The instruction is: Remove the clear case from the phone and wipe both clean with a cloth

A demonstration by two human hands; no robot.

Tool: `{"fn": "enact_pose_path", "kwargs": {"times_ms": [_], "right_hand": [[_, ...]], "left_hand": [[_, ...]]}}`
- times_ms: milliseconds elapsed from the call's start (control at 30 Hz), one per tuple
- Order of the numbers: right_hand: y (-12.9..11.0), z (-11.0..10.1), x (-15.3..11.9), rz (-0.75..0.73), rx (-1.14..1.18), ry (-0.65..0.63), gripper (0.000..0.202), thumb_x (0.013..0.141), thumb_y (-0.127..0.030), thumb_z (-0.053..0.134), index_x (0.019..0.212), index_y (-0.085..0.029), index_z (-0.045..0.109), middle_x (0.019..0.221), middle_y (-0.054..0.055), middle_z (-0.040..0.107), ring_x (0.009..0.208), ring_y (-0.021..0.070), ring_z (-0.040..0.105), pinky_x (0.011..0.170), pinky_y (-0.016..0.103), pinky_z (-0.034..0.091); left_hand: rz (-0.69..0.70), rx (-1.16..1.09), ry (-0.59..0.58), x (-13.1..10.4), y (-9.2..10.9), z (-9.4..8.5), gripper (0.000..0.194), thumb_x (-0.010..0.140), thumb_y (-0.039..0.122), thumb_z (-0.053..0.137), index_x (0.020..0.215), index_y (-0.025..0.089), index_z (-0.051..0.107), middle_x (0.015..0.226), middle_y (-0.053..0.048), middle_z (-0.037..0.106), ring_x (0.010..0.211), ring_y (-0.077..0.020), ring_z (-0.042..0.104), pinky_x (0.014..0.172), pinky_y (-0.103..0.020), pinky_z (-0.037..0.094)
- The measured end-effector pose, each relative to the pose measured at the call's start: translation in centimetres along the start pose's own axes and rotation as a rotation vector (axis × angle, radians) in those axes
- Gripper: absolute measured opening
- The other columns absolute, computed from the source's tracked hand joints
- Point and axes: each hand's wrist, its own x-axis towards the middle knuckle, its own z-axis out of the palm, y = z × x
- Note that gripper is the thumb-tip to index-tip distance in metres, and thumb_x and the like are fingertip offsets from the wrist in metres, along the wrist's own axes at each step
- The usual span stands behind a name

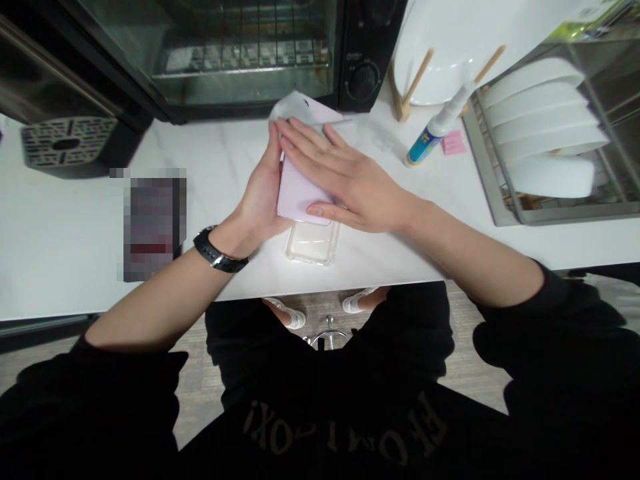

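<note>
In the head view, holds a lilac phone (296, 195) just above the middle of the frame, overlapping a clear case (313, 245) on the worktop (395, 260). Cannot tell whether touching that case. Cradles the phone along its left edge with the left hand (261, 190), curved in close, with fingers partly hidden. Lays the right hand (353, 175) flat across the upper side, with fingers nearly straight and thumb on the bare lower part, gripping nothing visible. Bunched at the phone's top end: a pale wipe (289, 108), partly covered by fingers.

Looks like rubbing or smoothing the phone's surface, with the clear case off. Seems to call next for even pressure from the flat right hand and a steady left hold against slipping. Cannot tell how much wipe lies beneath the palm.

Also visible right of centre: a spray bottle (440, 127) beside a pink note (454, 143).
</note>
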Motion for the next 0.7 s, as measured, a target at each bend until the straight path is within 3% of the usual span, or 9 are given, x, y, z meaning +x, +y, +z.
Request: {"fn": "enact_pose_path", "kwargs": {"times_ms": [100, 167, 267, 333, 433, 567, 700], "right_hand": [[-0.9, -0.3, 0.0, -0.066, -0.009, -0.05, 0.074, 0.114, -0.067, 0.029, 0.18, -0.034, 0.023, 0.187, 0.004, 0.031, 0.177, 0.0287, 0.028, 0.146, 0.065, 0.016], [-1.6, -0.6, 0.1, -0.09, -0.002, -0.098, 0.067, 0.116, -0.061, 0.03, 0.179, -0.038, 0.026, 0.184, 0.0, 0.037, 0.175, 0.0251, 0.032, 0.146, 0.064, 0.019], [-2.5, -1.2, 0.1, -0.124, 0.035, -0.126, 0.061, 0.115, -0.054, 0.036, 0.175, -0.041, 0.035, 0.179, -0.003, 0.046, 0.172, 0.0219, 0.039, 0.145, 0.06, 0.025], [-2.6, -1.3, 0.1, -0.126, 0.045, -0.112, 0.058, 0.115, -0.051, 0.037, 0.172, -0.04, 0.043, 0.176, -0.003, 0.051, 0.169, 0.0216, 0.045, 0.145, 0.059, 0.026], [-1.8, -1.3, 0.0, -0.062, 0.022, -0.054, 0.056, 0.115, -0.054, 0.039, 0.167, -0.037, 0.052, 0.174, -0.003, 0.054, 0.167, 0.0239, 0.048, 0.147, 0.062, 0.022], [-0.3, -1.1, 0.0, 0.042, -0.005, 0.065, 0.065, 0.11, -0.066, 0.049, 0.168, -0.037, 0.052, 0.175, 0.0, 0.052, 0.169, 0.0303, 0.044, 0.149, 0.065, 0.013], [1.1, -0.6, -0.1, 0.111, -0.012, 0.145, 0.075, 0.104, -0.072, 0.054, 0.171, -0.039, 0.047, 0.181, -0.001, 0.041, 0.174, 0.0319, 0.035, 0.152, 0.058, 0.008]], "left_hand": [[-0.006, 0.005, 0.005, -0.2, 0.1, -0.4, 0.059, 0.108, 0.074, 0.048, 0.123, 0.023, 0.074, 0.151, -0.007, 0.074, 0.171, -0.0333, 0.038, 0.133, -0.048, 0.053], [0.024, -0.014, -0.032, -0.3, 0.6, -0.5, 0.059, 0.108, 0.074, 0.049, 0.122, 0.023, 0.076, 0.153, -0.006, 0.073, 0.171, -0.0319, 0.039, 0.134, -0.047, 0.053], [0.122, -0.001, -0.007, -0.2, 1.3, -0.4, 0.06, 0.114, 0.064, 0.034, 0.126, 0.024, 0.077, 0.153, -0.001, 0.073, 0.169, -0.0265, 0.043, 0.138, -0.043, 0.046], [0.155, 0.043, 0.035, 0.0, 1.7, -0.5, 0.069, 0.115, 0.063, 0.023, 0.135, 0.023, 0.075, 0.151, -0.002, 0.076, 0.166, -0.0287, 0.047, 0.141, -0.047, 0.042], [0.181, 0.081, 0.008, 0.2, 2.0, -0.9, 0.073, 0.112, 0.068, 0.023, 0.147, 0.025, 0.071, 0.15, -0.001, 0.076, 0.165, -0.0334, 0.047, 0.143, -0.051, 0.039], [0.207, 0.096, -0.055, 0.1, 2.0, -1.0, 0.059, 0.113, 0.059, 0.027, 0.143, 0.032, 0.07, 0.157, 0.012, 0.069, 0.172, -0.0248, 0.036, 0.147, -0.044, 0.032], [0.164, 0.097, -0.028, -0.1, 1.5, -0.2, 0.054, 0.114, 0.055, 0.032, 0.148, 0.032, 0.066, 0.156, 0.011, 0.07, 0.176, -0.0209, 0.027, 0.143, -0.044, 0.039]]}}
